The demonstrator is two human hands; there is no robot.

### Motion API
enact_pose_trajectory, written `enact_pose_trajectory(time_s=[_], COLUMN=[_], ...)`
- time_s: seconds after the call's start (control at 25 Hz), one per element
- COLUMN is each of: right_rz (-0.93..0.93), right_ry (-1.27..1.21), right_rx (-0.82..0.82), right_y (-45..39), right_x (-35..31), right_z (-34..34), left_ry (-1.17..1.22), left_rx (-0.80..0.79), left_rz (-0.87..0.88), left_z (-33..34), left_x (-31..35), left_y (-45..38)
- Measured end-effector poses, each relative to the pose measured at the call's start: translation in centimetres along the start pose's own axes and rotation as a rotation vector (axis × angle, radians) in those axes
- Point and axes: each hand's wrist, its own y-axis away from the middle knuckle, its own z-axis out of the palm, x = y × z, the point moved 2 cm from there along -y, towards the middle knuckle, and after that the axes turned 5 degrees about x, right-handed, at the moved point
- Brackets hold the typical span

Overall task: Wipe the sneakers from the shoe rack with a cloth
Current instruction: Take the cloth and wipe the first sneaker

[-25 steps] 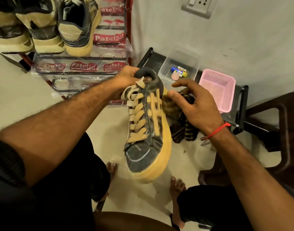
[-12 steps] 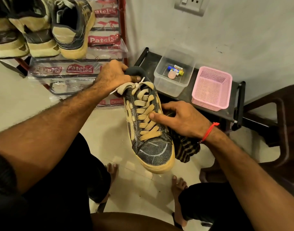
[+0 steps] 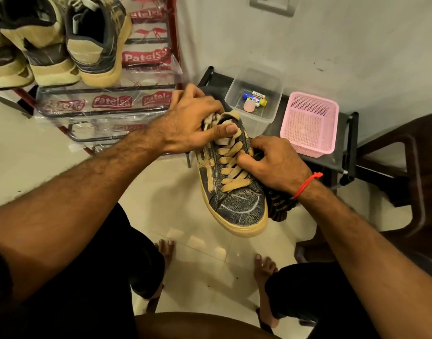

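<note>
A dark sneaker (image 3: pixel 237 206) with tan laces and a tan sole hangs in the air at the middle of the view, toe toward me. My left hand (image 3: pixel 192 118) grips its collar and tongue, thumb lying across the top laces. My right hand (image 3: pixel 273 162) holds a dark striped cloth (image 3: pixel 279 207) against the sneaker's right side, thumb pressed on the laces. Most of the cloth is hidden under that hand. Other sneakers (image 3: pixel 97 42) stand on the shoe rack (image 3: pixel 107 104) at the upper left.
A low black stand (image 3: pixel 344 152) against the wall carries a clear plastic box (image 3: pixel 255 94) with small items and a pink basket (image 3: pixel 308 123). A dark brown chair (image 3: pixel 410 182) is at the right. My bare feet rest on the tiled floor below.
The sneaker has rolled from tilted on its side to laces-up. My right hand brought the cloth against its right side, and my left thumb moved onto the top laces.
</note>
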Motion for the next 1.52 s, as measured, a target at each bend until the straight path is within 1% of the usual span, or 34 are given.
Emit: enact_pose_trajectory(time_s=[0.08, 0.12, 0.24, 0.28, 0.32, 0.4, 0.48, 0.52, 0.56, 0.6, 0.72, 0.8, 0.88, 0.96, 1.04, 1.08, 1.16, 1.2, 1.28, 1.36, 1.44, 1.52], right_rz=[-0.004, -0.006, -0.024, -0.019, 0.001, 0.056, 0.026, -0.019, -0.071, -0.132, -0.309, -0.356, -0.385, -0.463, -0.5, -0.48, -0.405, -0.39, -0.438, -0.453, -0.351, -0.26], right_ry=[0.031, 0.05, 0.06, 0.033, -0.025, -0.25, -0.484, -0.539, -0.531, -0.453, -0.072, 0.146, 0.25, 0.257, 0.226, 0.203, 0.141, 0.105, 0.071, 0.11, 0.129, 0.113], right_rx=[-0.032, -0.057, -0.163, -0.151, -0.091, 0.102, 0.255, 0.275, 0.258, 0.212, 0.051, 0.002, -0.047, -0.069, -0.002, 0.07, 0.216, 0.26, 0.325, 0.399, 0.507, 0.595], right_y=[0.0, 0.0, -0.1, -0.1, -0.2, -0.5, -0.6, -0.5, -0.3, -0.1, 0.6, 0.8, 0.7, 0.6, 0.4, 0.2, -0.1, 0.1, 0.5, -0.1, -1.5, -2.0], right_x=[0.3, 0.6, 0.8, 0.7, 0.5, 0.2, -0.4, -0.9, -1.4, -1.8, -1.9, -1.3, -1.0, -1.3, -1.0, -0.6, -0.5, -1.1, -2.8, -3.0, -0.9, 1.2], right_z=[0.5, 0.7, 0.4, 0.0, -0.7, -2.3, -3.1, -2.9, -2.2, -1.2, 2.0, 2.7, 2.9, 2.8, 2.0, 1.6, 1.3, 1.7, 3.3, 3.5, 1.6, -0.2], left_ry=[-0.077, -0.054, 0.134, 0.165, 0.167, 0.123, -0.027, -0.085, -0.092, -0.049, 0.147, 0.157, 0.153, 0.168, 0.181, 0.171, 0.146, 0.134, 0.139, 0.201, 0.291, 0.348], left_rx=[-0.099, -0.112, -0.053, -0.021, -0.002, 0.006, 0.029, 0.05, 0.075, 0.095, 0.173, 0.23, 0.305, 0.351, 0.367, 0.365, 0.335, 0.321, 0.319, 0.375, 0.464, 0.5], left_rz=[-0.038, -0.05, -0.044, -0.041, -0.054, -0.139, -0.202, -0.212, -0.223, -0.247, -0.342, -0.451, -0.586, -0.686, -0.73, -0.732, -0.718, -0.702, -0.661, -0.673, -0.721, -0.772], left_z=[0.5, 0.7, 0.7, 0.7, 0.6, 0.6, 0.9, 1.2, 1.3, 1.3, 0.7, 0.0, -0.8, -1.6, -2.1, -2.2, -1.5, -0.6, 0.9, 1.0, 0.0, -0.3], left_x=[0.2, 0.1, -0.5, -0.8, -1.0, -1.1, -0.9, -0.8, -0.5, -0.3, -0.1, -0.5, -1.4, -2.2, -2.5, -2.4, -1.5, -0.7, 0.7, 1.3, 0.9, 0.6], left_y=[-0.2, -0.3, -0.2, -0.2, -0.2, -0.1, 0.0, -0.1, -0.1, -0.2, -0.9, -1.2, -1.0, -0.8, -0.7, -0.6, -0.6, -0.6, -0.9, -1.2, -1.5, -1.3])
